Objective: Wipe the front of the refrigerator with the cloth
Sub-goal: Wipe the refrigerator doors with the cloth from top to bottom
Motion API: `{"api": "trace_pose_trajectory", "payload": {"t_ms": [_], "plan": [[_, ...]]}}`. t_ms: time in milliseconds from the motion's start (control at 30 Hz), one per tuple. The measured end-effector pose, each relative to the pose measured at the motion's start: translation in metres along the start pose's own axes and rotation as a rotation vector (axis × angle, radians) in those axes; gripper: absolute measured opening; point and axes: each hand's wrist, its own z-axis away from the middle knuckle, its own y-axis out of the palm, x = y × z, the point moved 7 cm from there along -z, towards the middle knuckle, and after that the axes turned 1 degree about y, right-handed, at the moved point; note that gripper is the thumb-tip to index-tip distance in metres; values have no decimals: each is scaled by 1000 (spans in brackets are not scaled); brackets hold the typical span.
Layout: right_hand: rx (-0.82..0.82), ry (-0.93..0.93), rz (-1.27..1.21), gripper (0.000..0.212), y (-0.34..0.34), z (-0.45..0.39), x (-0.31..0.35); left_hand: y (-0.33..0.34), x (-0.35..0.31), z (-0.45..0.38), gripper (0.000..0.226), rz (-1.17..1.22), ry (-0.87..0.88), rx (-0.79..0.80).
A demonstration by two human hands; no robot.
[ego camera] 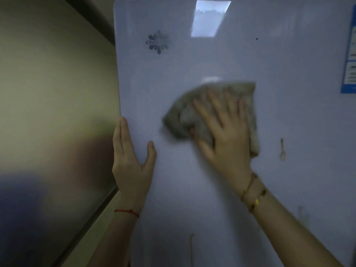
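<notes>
The refrigerator's glossy pale front [221,189] fills most of the head view, with a silver flower logo [158,42] near its upper left. A crumpled grey-beige cloth [185,112] lies flat against the door at mid-height, blurred. My right hand [225,132] presses on the cloth with fingers spread, the thumb tucked under a fold. My left hand [131,160] grips the door's left edge, thumb on the front and fingers around the side. Brownish drip stains [282,151] show to the right of the cloth, and another drip stain [191,247] lies lower down.
A beige wall [54,93] stands close on the left of the refrigerator. A blue-bordered label [349,60] is stuck at the door's right edge. A bright window reflection [209,18] sits near the top of the door.
</notes>
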Motion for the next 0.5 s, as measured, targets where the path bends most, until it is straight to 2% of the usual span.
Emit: {"api": "trace_pose_trajectory", "payload": {"t_ms": [100, 167, 300, 367, 500], "plan": [[97, -103, 24, 52, 2, 65, 15, 1, -1, 1, 68, -7, 22, -10], [108, -118, 21, 51, -4, 62, 4, 2, 0, 2, 68, -12, 20, -12], [-62, 75, 24, 52, -19, -8, -35, 3, 2, 3, 68, 1, 21, -16], [-100, 135, 22, 52, -19, -16, -36, 4, 3, 3, 68, 10, 20, -11], [93, -71, 14, 55, 1, 64, 6, 3, 3, 2, 68, -8, 13, -2]]}}
